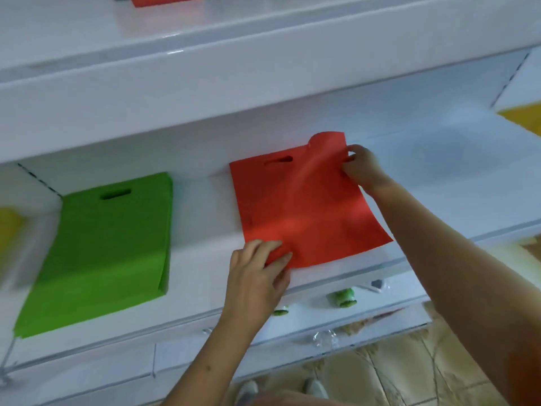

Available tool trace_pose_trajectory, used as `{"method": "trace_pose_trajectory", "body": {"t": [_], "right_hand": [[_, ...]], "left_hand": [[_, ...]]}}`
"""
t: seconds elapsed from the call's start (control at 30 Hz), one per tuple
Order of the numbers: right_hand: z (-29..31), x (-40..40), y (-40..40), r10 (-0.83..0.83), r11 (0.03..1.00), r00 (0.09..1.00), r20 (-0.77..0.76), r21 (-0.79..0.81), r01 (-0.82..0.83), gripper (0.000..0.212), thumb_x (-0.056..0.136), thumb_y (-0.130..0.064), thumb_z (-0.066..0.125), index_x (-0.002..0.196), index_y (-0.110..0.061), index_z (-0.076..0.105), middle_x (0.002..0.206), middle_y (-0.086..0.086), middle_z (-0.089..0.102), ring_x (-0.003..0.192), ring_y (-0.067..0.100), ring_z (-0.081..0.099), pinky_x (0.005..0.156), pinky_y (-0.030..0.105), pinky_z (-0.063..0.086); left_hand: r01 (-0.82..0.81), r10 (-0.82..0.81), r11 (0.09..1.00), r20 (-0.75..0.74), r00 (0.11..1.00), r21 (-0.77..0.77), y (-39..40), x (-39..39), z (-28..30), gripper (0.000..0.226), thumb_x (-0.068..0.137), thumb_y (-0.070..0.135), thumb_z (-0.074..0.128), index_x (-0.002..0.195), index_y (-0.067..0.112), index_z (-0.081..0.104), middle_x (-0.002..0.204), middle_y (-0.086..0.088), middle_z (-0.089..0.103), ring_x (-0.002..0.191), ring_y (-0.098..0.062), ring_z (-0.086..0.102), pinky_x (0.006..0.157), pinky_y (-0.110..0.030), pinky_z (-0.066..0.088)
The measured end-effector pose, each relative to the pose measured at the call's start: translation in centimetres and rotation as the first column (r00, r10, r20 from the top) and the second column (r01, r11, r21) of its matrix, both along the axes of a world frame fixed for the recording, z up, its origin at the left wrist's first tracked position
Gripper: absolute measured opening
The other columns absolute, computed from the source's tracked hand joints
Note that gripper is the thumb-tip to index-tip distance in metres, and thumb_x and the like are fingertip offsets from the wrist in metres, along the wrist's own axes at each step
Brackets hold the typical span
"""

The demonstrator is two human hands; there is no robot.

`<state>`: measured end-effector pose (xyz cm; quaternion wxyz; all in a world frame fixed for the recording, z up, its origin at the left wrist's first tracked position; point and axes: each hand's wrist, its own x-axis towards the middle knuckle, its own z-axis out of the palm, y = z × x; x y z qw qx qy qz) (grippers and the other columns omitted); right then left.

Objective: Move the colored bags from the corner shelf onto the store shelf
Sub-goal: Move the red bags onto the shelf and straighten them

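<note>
A flat red bag (304, 206) with a slot handle lies on the white store shelf (202, 230), near its middle. My left hand (257, 273) pinches the bag's near left corner at the shelf's front. My right hand (363, 168) grips the bag's far right edge, where a top corner curls upward. A green bag (108, 244) of the same kind lies flat on the same shelf to the left, apart from the red one.
A yellow bag (524, 117) shows at the far right edge and another yellow shape (8, 230) at the far left. An upper shelf (205, 68) overhangs, with a red item (164, 0) on top. Lower shelves hold small green items (342, 298) and clear wrappers.
</note>
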<state>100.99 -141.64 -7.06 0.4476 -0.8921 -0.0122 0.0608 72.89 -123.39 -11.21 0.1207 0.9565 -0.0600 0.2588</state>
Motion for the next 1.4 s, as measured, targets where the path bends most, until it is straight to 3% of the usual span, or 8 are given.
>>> {"method": "trace_pose_trajectory", "body": {"t": [0.17,0.37,0.57,0.73,0.93,1.13,1.23,1.4], "right_hand": [[1.5,-1.0,-0.6,-0.023,0.998,0.984,0.178,-0.061,0.035,0.041,0.082,0.001,0.049,0.119,-0.009,0.062,0.106,0.011,0.069,0.100,0.027,0.062,0.081,0.027,0.044],[5.1,-3.4,-0.7,0.121,0.975,0.846,0.519,0.096,-0.199,0.034,0.083,0.005,0.046,0.108,-0.012,0.063,0.093,-0.005,0.063,0.080,0.009,0.053,0.070,0.010,0.037],[3.4,-1.3,1.4,0.103,0.982,0.904,0.415,0.102,-0.158,0.024,0.086,-0.001,0.051,0.105,-0.012,0.061,0.099,0.001,0.065,0.082,0.016,0.059,0.070,0.018,0.040],[-0.7,0.4,2.7,0.018,0.998,0.983,0.183,-0.058,-0.007,0.032,0.085,0.001,0.050,0.114,-0.002,0.061,0.112,0.019,0.066,0.107,0.034,0.060,0.082,0.027,0.041],[-2.2,-0.9,0.8,-0.005,0.971,0.975,0.224,-0.234,0.059,0.028,0.082,-0.002,0.049,0.107,0.001,0.062,0.107,0.023,0.065,0.103,0.040,0.059,0.081,0.036,0.045],[-1.7,-1.6,0.7,-0.030,0.992,0.927,0.373,-0.101,0.073,0.040,0.076,0.003,0.045,0.103,-0.014,0.068,0.107,0.011,0.066,0.099,0.029,0.060,0.075,0.029,0.043],[-1.1,-2.8,0.2,-0.074,0.997,0.860,0.505,0.028,0.070,0.032,0.074,0.009,0.038,0.090,-0.003,0.062,0.096,0.012,0.059,0.084,0.026,0.055,0.065,0.026,0.031],[-0.3,-4.0,-0.4,-0.179,0.965,0.775,0.606,0.261,0.019,0.026,0.075,0.010,0.035,0.080,-0.001,0.058,0.087,0.007,0.054,0.072,0.011,0.045,0.063,0.020,0.032]], "left_hand": [[-0.160,0.120,0.974,-0.233,0.965,-0.162,0.6,0.0,-1.0,0.065,0.077,0.047,0.071,0.137,0.026,0.059,0.151,-0.010,0.039,0.135,-0.031,0.037,0.112,-0.043,0.034],[-0.207,0.124,0.952,-0.337,0.933,-0.223,0.8,0.7,-1.3,0.090,0.074,0.065,0.058,0.151,0.021,0.040,0.162,-0.015,0.020,0.148,-0.030,0.020,0.121,-0.043,0.025],[-0.189,0.126,0.978,-0.487,0.864,-0.083,0.9,1.1,-0.7,0.125,0.063,0.099,0.030,0.159,0.026,-0.004,0.165,-0.006,-0.018,0.150,-0.017,-0.021,0.125,-0.039,0.001],[-0.223,0.131,0.964,-0.464,0.876,-0.147,1.0,1.2,-0.8,0.120,0.066,0.098,0.032,0.158,0.030,-0.007,0.165,-0.005,-0.016,0.151,-0.015,-0.016,0.125,-0.038,0.004],[-0.230,0.132,0.950,-0.396,0.909,-0.213,0.9,1.2,-1.2,0.111,0.073,0.093,0.028,0.159,0.027,0.003,0.167,-0.011,-0.002,0.153,-0.020,-0.001,0.124,-0.036,0.011],[-0.227,0.136,0.951,-0.376,0.917,-0.212,0.8,1.1,-1.2,0.106,0.079,0.085,0.039,0.159,0.027,0.001,0.167,-0.011,0.002,0.153,-0.019,0.001,0.122,-0.030,0.007],[-0.212,0.123,0.952,-0.362,0.924,-0.219,0.8,1.1,-1.1,0.101,0.081,0.082,0.043,0.159,0.032,0.003,0.166,-0.008,0.008,0.153,-0.019,0.002,0.123,-0.032,0.010],[-0.183,0.121,0.970,-0.334,0.935,-0.163,1.0,1.2,-1.4,0.086,0.087,0.080,0.034,0.158,0.038,0.009,0.166,-0.002,0.015,0.153,-0.019,0.001,0.124,-0.037,0.016]]}}
